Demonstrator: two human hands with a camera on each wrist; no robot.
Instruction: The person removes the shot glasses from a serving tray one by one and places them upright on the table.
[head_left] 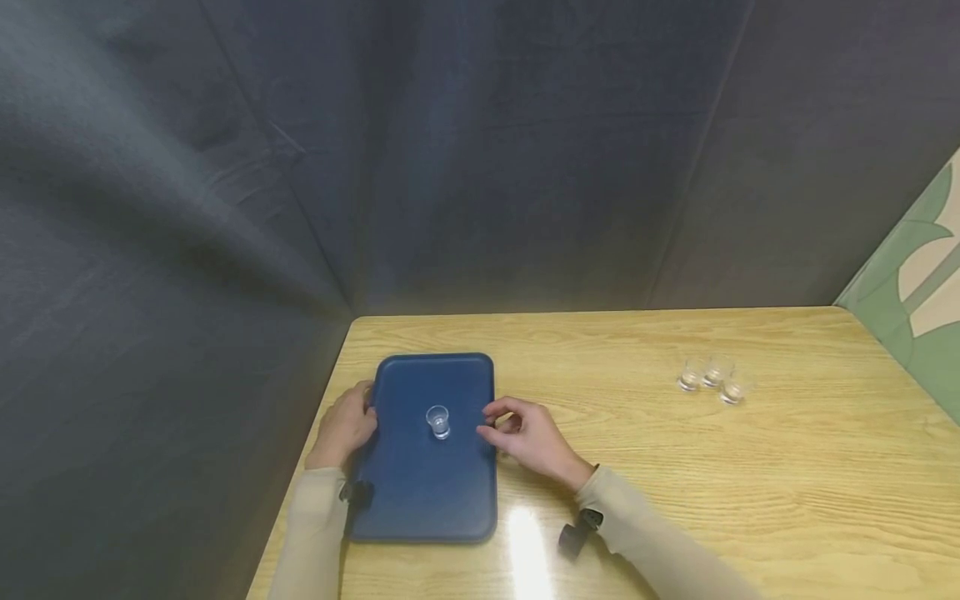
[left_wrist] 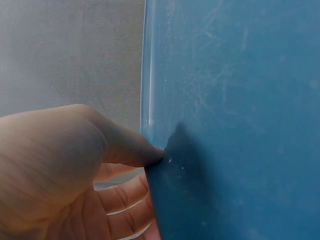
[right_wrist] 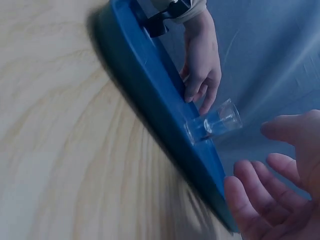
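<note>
A blue tray (head_left: 427, 500) lies on the left part of the table, with one small clear shot glass (head_left: 438, 422) upright near its middle. My left hand (head_left: 345, 427) grips the tray's left edge; in the left wrist view the thumb lies over the rim and the fingers go beneath it. Over the tray's right edge is my right hand (head_left: 534, 437), thumb and fingers bent and apart, holding nothing. The right wrist view shows that hand (right_wrist: 280, 195) a short way from the glass (right_wrist: 215, 122).
Three more clear shot glasses, one of them a front glass (head_left: 732, 390), stand close together on the right of the wooden table (head_left: 645, 467). A dark curtain (head_left: 525, 167) hangs behind the table and along its left side.
</note>
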